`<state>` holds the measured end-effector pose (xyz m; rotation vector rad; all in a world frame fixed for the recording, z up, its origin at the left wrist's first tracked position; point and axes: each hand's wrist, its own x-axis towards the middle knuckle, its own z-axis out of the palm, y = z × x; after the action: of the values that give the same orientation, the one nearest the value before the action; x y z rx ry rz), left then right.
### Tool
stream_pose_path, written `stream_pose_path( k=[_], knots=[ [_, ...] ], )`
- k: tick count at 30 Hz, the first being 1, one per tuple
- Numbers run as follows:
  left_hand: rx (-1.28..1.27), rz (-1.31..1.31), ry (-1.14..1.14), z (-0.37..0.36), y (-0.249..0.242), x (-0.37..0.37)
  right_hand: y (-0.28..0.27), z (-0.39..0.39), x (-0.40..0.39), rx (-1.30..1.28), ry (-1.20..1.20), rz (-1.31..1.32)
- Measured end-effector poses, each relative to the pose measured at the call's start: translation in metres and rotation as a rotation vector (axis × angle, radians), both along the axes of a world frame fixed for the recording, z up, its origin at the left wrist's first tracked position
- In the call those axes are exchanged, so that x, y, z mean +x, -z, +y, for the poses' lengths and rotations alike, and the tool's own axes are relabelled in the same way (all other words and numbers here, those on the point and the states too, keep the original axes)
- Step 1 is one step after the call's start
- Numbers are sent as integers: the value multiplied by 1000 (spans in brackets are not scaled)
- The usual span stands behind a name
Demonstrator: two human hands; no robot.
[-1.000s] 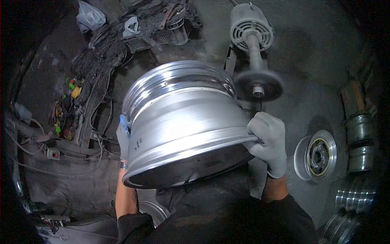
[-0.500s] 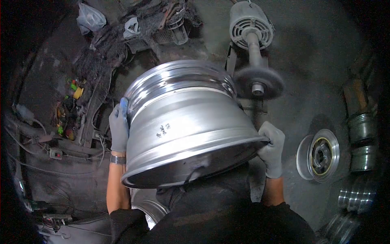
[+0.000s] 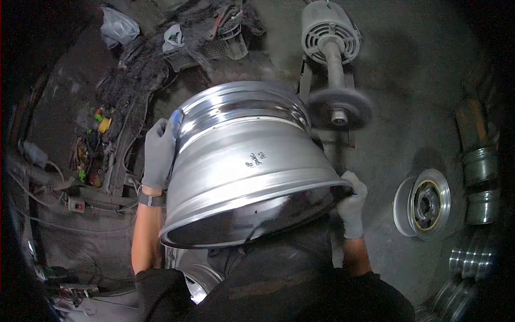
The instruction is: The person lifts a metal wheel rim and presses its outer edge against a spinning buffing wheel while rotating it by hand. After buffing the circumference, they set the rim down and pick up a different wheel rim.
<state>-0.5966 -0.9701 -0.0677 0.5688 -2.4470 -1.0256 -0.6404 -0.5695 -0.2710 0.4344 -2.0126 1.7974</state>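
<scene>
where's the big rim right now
In the head view, the big rim is in the centre, held between the left hand and the right hand, below and left of the dark disc in the picture.

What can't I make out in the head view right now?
All in the head view:
Left hand: some fingertips, behind the rim.
Right hand: some fingertips, behind the rim's edge.
Disc: surface detail, blurred.
Writing: exact wording, too small.
Lower wheel: mostly hidden by rim and sleeve.
Corner wheels: cut off by bottom edge.
</scene>
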Motion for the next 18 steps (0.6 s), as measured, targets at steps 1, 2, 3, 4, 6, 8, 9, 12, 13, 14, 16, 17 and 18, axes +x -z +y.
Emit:
stream_pose_path(
  k=[1,2,3,4,6,8,9,12,13,14,16,17,18],
  knots=[
    [1,6,-5,-3,1,1,-11,2,-4,95,-55,37],
    [-29,4,-17,-7,5,2,-26,6,-6,191,-108,72],
    [-55,1,-28,-9,8,3,-55,7,-13,313,-167,157],
    [-45,-4,-28,-9,9,4,-92,4,-18,441,-225,237],
    [13,55,-25,-8,11,5,-161,-17,-17,614,-323,417],
    [17,119,2,-3,15,12,-178,-28,-12,681,-349,453],
    [9,193,29,-4,15,13,-183,-35,-16,739,-368,502],
    [-31,320,46,-32,59,36,-177,-31,-16,742,-382,465],
    [-34,426,69,-42,79,45,-177,-29,-18,759,-384,440],
    [229,197,-110,-66,105,59,-176,-28,-19,761,-379,437],
    [235,192,-101,-67,106,56,-172,-28,-19,725,-364,436],
    [242,191,-102,-67,106,57,-172,-28,-19,724,-364,435],
    [248,191,-104,-68,106,58,-171,-29,-18,715,-355,432]
  ],
)
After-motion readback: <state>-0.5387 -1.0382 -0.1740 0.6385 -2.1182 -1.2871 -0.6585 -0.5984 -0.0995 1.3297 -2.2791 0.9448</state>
